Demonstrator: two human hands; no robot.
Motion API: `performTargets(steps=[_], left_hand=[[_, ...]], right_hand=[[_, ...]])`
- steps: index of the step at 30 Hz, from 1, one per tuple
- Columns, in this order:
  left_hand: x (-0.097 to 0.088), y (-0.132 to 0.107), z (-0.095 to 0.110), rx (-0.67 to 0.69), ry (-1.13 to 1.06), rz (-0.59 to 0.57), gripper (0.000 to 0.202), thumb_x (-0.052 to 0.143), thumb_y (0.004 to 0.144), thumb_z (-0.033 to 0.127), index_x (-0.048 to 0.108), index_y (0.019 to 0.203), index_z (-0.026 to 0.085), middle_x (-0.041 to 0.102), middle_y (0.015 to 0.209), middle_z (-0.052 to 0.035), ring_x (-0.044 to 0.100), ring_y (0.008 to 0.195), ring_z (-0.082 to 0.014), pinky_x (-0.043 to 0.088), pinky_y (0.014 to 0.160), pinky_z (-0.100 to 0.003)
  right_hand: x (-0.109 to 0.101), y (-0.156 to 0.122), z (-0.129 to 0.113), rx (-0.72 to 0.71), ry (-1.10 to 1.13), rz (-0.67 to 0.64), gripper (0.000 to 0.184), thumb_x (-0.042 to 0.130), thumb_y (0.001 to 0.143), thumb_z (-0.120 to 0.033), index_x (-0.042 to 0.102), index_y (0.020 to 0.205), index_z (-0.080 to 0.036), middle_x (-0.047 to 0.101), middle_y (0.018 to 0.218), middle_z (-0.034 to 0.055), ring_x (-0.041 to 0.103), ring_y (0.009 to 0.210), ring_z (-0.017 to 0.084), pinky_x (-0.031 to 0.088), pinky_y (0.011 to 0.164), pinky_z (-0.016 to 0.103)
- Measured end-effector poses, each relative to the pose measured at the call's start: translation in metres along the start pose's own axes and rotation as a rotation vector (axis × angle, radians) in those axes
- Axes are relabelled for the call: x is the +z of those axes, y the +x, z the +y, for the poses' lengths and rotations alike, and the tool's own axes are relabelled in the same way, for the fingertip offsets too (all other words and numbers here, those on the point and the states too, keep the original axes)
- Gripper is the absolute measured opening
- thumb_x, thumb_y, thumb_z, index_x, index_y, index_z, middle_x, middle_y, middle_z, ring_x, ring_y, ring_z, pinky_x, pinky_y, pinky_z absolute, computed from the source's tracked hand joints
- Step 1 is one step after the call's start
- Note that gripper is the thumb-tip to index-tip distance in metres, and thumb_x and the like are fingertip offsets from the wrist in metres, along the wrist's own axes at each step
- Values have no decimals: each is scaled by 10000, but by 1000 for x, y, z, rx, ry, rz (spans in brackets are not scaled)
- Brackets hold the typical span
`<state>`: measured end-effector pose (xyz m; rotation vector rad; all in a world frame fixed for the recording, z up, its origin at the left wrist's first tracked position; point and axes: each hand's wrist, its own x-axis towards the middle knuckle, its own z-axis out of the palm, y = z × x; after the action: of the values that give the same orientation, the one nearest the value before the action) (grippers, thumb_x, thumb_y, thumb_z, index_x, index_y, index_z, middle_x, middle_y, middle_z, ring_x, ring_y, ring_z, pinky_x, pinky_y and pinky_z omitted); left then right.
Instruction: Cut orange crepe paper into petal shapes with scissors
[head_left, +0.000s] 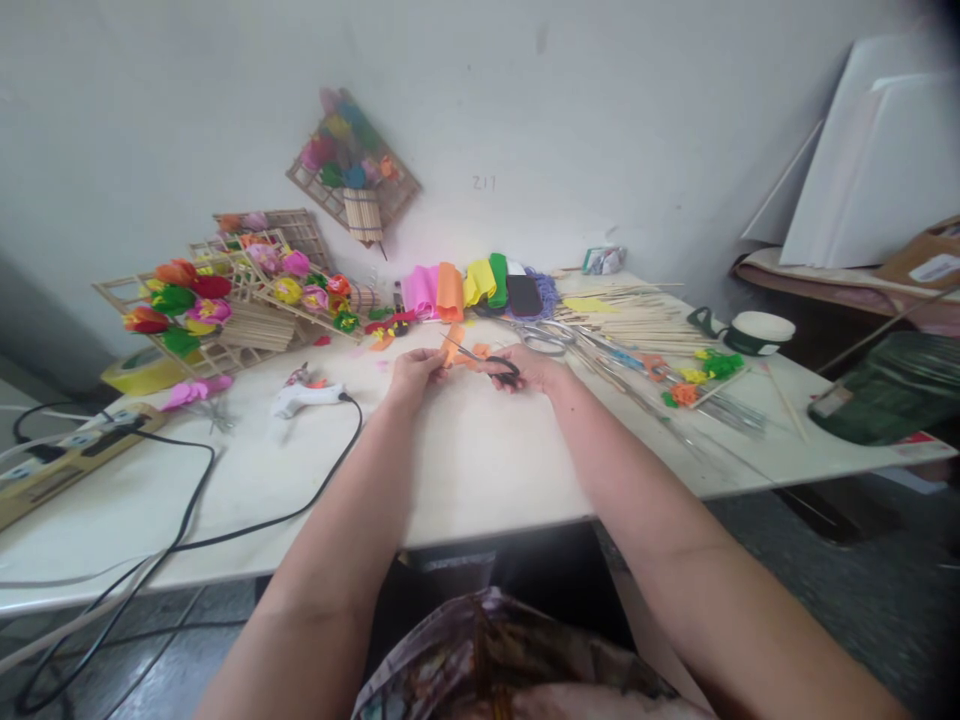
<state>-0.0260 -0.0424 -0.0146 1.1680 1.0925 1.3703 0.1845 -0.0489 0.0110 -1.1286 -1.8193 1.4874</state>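
Black-handled scissors (505, 371) are held in my right hand (531, 372), their blades pointing left toward a piece of orange crepe paper (453, 345). My left hand (421, 376) pinches that paper at its lower edge. The blades lie close to the paper; whether they are cutting into it I cannot tell. More orange paper shows between the two hands. Both hands are just above the white table (487, 460). Beyond them stand rolls of crepe paper in pink (422, 292), orange (450, 292), yellow (478, 283) and green (498, 280).
At left are a white glue gun (306, 398) with a black cord, a power strip (75, 460), yellow tape (142, 372) and wooden frames with paper flowers (180, 305). Thin sticks (637, 318), a white cup (761, 333) and a green jar (892, 390) occupy the right.
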Motion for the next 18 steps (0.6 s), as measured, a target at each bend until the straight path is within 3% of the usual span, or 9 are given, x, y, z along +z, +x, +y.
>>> performTargets(steps=[18], left_hand=[[-3, 0, 0, -32, -21, -97, 334, 794, 529, 358, 605, 660, 115, 595, 531, -17, 490, 415, -75, 348, 413, -204]], right_hand=[[-1, 2, 3, 10, -17, 17, 291, 642, 769, -404, 580, 725, -124, 540, 488, -29, 417, 330, 26, 193, 280, 141]])
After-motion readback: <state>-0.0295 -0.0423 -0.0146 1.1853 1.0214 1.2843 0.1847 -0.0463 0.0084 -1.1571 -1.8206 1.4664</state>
